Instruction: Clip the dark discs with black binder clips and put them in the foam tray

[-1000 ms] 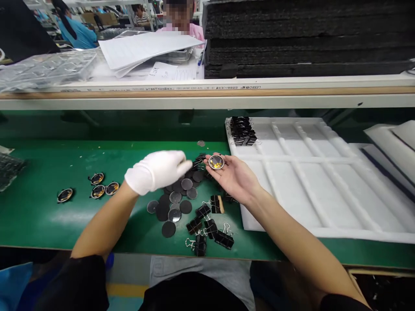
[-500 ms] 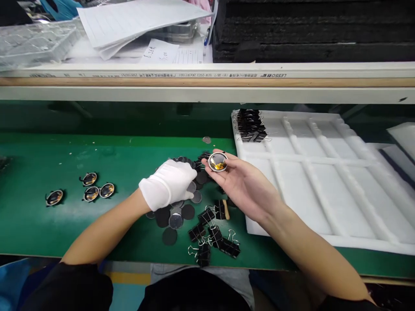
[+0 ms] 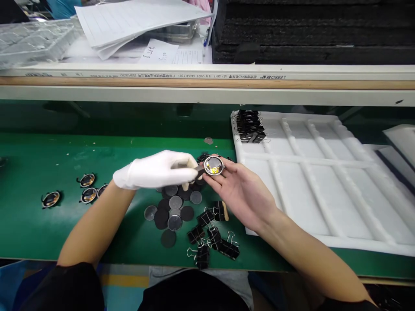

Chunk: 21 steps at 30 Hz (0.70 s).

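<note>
From where I stand, the biggest hazard is the hard green bench (image 3: 19,233): a piece tipped off the fingers could strike it and get chipped or scratched. Next in size, the white tray (image 3: 259,177) reaches under the right forearm, so a careless swing might nudge it.

The bare right hand (image 3: 241,185) is turned palm up, its fingers loosely cradling a metal-rimmed round piece (image 3: 213,165) — a light hold, I'd judge, that a push from the side could upset. The white-gloved left hand (image 3: 158,170) pinches a thin dark disc (image 3: 199,172) between thumb and fingers; smooth glove cloth could let it slide.

As for position, the round piece lies at the right hand's fingers, face up, just past the left fingertips. The black binder clips (image 3: 214,236) lie closer to the person's body, where their wire handles might mark anything dropped on them.

Smallest in thickness, the held disc comes right up to the piece's rim — whether they touch, I can't tell.
</note>
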Each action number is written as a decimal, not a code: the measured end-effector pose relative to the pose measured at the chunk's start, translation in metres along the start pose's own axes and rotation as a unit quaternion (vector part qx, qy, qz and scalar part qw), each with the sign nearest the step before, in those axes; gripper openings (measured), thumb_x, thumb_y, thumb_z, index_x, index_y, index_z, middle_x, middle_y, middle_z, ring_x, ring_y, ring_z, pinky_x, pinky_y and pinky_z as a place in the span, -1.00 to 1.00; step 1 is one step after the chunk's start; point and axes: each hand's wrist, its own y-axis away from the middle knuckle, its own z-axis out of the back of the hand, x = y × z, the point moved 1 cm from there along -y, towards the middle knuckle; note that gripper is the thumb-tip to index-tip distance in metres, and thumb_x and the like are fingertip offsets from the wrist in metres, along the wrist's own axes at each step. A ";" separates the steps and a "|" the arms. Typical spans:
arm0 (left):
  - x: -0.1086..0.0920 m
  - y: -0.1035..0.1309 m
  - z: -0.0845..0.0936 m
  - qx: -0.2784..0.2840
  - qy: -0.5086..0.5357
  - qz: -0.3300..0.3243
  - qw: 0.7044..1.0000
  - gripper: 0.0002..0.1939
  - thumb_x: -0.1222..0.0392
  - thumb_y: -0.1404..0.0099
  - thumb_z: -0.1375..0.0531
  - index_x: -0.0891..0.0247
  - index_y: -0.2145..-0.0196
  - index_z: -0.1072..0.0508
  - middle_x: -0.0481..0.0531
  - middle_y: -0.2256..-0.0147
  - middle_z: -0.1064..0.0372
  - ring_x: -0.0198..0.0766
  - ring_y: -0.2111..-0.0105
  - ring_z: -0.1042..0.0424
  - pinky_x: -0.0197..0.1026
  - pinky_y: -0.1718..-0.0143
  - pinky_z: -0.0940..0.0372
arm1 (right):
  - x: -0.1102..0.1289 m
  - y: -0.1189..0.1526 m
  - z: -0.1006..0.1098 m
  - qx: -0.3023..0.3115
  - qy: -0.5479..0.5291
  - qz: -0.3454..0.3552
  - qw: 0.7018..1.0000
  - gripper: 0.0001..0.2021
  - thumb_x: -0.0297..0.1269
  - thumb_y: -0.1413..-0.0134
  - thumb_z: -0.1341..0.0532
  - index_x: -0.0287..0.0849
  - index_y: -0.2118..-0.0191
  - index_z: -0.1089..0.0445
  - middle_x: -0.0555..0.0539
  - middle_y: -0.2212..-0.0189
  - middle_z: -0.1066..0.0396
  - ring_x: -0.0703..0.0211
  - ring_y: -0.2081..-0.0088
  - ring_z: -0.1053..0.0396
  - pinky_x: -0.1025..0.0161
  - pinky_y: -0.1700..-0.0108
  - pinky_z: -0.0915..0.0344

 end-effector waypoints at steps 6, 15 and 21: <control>-0.006 -0.004 -0.014 -0.155 -0.027 -0.018 0.987 -0.71 -0.09 -0.31 -0.21 0.19 0.23 -0.47 -0.06 0.33 -0.54 -0.28 0.38 -0.49 -0.26 0.39 -0.34 | -0.002 0.004 0.001 0.039 0.023 0.015 0.999 -0.87 -0.38 -0.22 -0.21 -0.12 0.15 -0.48 -0.07 0.01 -0.54 0.10 -0.11 -0.49 0.09 -0.26 -0.41; -0.014 -0.003 -0.036 -0.293 -0.382 -0.138 0.866 -0.54 -0.23 -0.37 -0.22 0.24 0.08 -0.52 0.12 0.22 -0.54 -0.04 0.21 -0.54 -0.07 0.21 -0.30 | -0.008 0.011 0.001 0.086 0.074 0.027 0.993 -0.86 -0.27 -0.28 -0.27 -0.10 0.10 -0.55 -0.06 -0.02 -0.56 0.14 -0.03 -0.52 0.20 -0.15 -0.46; -0.008 0.000 -0.033 -0.334 -0.153 -0.079 0.927 -0.56 -0.18 -0.33 -0.28 0.22 0.06 -0.43 -0.05 0.30 -0.51 -0.28 0.33 -0.51 -0.21 0.25 -0.38 | -0.009 0.009 0.002 0.081 0.075 0.032 0.993 -0.81 -0.38 -0.20 -0.36 -0.11 0.07 -0.55 -0.03 0.01 -0.58 0.20 -0.04 -0.53 0.24 -0.18 -0.45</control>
